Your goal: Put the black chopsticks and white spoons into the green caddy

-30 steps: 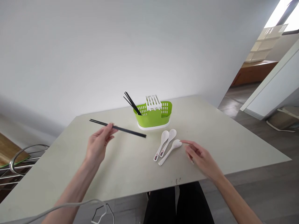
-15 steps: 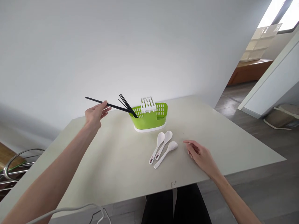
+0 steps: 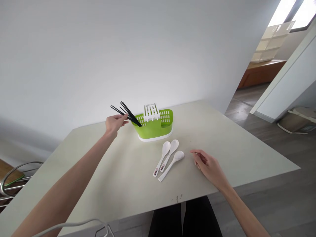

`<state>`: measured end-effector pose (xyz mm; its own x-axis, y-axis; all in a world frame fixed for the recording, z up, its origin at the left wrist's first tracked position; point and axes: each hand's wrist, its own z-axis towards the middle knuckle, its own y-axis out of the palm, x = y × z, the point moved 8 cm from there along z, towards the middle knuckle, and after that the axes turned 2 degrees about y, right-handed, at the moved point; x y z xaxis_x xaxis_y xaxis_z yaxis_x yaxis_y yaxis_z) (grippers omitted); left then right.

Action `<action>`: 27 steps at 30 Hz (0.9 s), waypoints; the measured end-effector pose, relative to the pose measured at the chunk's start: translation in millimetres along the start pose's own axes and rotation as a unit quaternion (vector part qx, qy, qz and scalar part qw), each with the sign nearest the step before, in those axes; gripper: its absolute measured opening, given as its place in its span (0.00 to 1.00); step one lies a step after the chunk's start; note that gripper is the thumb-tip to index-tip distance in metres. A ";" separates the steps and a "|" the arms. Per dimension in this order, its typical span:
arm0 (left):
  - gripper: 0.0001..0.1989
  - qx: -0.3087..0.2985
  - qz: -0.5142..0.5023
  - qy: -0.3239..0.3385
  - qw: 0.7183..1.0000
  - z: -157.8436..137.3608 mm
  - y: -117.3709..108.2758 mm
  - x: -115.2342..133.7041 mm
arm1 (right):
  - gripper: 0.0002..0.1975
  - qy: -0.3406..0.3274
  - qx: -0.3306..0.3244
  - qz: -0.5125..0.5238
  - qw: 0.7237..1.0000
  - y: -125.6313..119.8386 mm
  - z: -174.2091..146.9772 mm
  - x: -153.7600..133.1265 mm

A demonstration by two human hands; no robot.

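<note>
With fingertips (image 3: 126, 116) of the left hand (image 3: 115, 124), pinching slim black chopsticks (image 3: 117, 110) in a light grip. Reaching long from the near left, with the forearm slanted over the table (image 3: 209, 131) and the hand turned rightward, at about the height of the basket rim. Just right of those fingertips, holding the lower ends at the left end of a green basket (image 3: 150, 131), close against a leaning black bundle (image 3: 129, 113); too overlapped to tell how deep inside. Visible farther right of the same fingertips, over the basket's middle: a white slatted rack (image 3: 151, 113).

On the other side, holding the right hand (image 3: 209, 166) low by the tabletop, with fingers loosely curled around nothing and the index forward. Just left of the right index tip, a little apart from it: three white spoons (image 3: 170, 152), side by side, with bowls away from the near edge.

Close beyond the left fingers: the wall (image 3: 158, 59). Left of them: a broad stretch of tabletop, then a metal rack (image 3: 12, 189) past the edge. Right of the right fingers: more tabletop, out to a pointed corner. Behind those fingers: the near edge, crossed by the right forearm.
</note>
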<state>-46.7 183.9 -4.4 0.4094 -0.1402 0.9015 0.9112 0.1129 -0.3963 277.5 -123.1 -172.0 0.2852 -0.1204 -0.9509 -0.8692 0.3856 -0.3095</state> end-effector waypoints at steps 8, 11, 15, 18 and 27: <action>0.18 -0.022 0.034 0.005 0.999 4.0 13.7 2.6 | 0.26 0.009 0.002 -0.004 1.000 -2.2 -1.2 -7.5; 0.19 -0.015 0.042 0.011 0.999 6.0 16.3 1.1 | 0.26 0.010 0.002 -0.002 1.000 -2.3 -1.7 -9.4; 0.22 -0.021 0.057 0.016 0.998 4.1 18.0 -1.6 | 0.26 0.010 0.007 0.003 1.000 -1.9 -1.3 -8.1; 0.26 -0.030 0.036 0.016 0.999 1.8 16.4 -6.5 | 0.26 0.011 0.012 0.005 1.000 -2.1 -1.3 -7.3; 0.27 0.016 -0.010 -0.001 1.000 -4.2 -19.4 -81.9 | 0.28 0.018 0.026 -0.018 0.999 -3.6 -2.8 -8.2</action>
<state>-97.7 189.1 -71.3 0.3904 -0.1414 0.9097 0.9174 0.1422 -0.3716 277.2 -126.0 -163.2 0.2994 -0.1680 -0.9392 -0.8363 0.4276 -0.3431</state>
